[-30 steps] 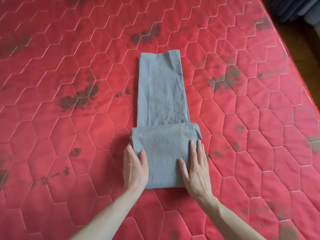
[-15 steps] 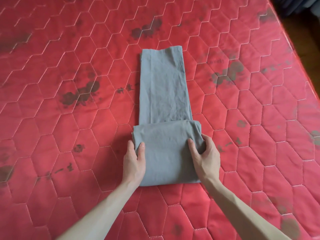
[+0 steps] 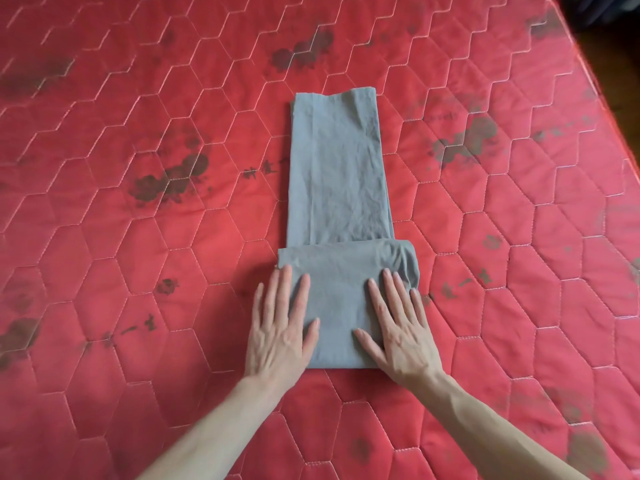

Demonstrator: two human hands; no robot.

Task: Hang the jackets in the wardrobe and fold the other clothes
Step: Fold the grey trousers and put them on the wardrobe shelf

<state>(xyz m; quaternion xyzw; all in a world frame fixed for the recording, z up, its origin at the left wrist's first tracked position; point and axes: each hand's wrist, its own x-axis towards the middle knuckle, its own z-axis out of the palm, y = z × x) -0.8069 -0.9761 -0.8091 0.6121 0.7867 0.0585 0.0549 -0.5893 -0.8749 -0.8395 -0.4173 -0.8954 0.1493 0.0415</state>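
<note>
A home bedroom: red quilted mattress point(image 3: 138, 271) fills the view.

Bare forearms and hands point(image 3: 346, 341), no sleeves, rings or watch visible.

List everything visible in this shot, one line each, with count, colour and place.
grey garment: one, grey, middle of the mattress, near end folded over into a thicker band, long strip running away from the person.
mattress: one, red quilted with dark floral marks, fills nearly the whole view.
floor: one strip, dark brown, past the mattress's right edge.
left hand: one, flat on the left edge of the folded band, fingers straight.
right hand: one, flat on the right part of the band, fingers straight.
</note>
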